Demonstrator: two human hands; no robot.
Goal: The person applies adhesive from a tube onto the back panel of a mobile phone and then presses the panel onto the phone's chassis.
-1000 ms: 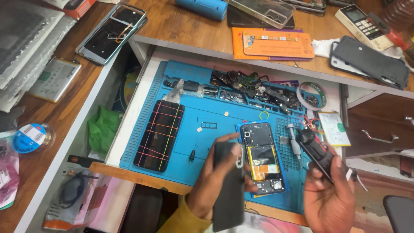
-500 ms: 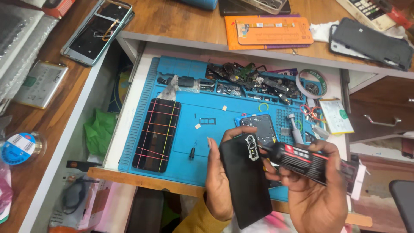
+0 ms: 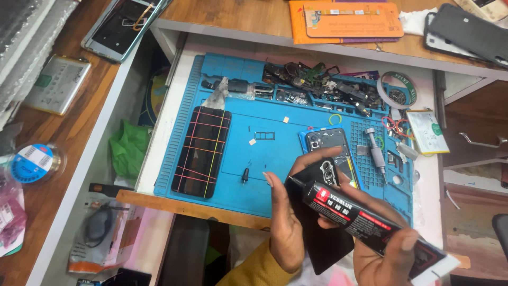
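My left hand [image 3: 283, 222] grips a black phone back cover [image 3: 317, 233], camera cutout facing up, near the front edge of the blue work mat [image 3: 275, 159]. My right hand [image 3: 383, 251] holds a black glue tube [image 3: 365, 217] with a red label. The tube's nozzle tip rests at the cover's upper left edge. Just behind the cover lies an opened phone [image 3: 330, 145] on the mat. A black phone screen bound with coloured rubber bands [image 3: 203, 151] lies at the mat's left side.
Small phone parts [image 3: 317, 87] crowd the mat's far edge, with a tape roll [image 3: 399, 90] and a screwdriver [image 3: 375, 151] to the right. An orange pad [image 3: 344, 21] and phones sit on the wooden desk behind. A green bag [image 3: 129, 151] lies left of the drawer.
The left hand lifted the back cover up in front of the opened phone. The right hand brought the glue tube over, and its tip now meets the cover's edge.
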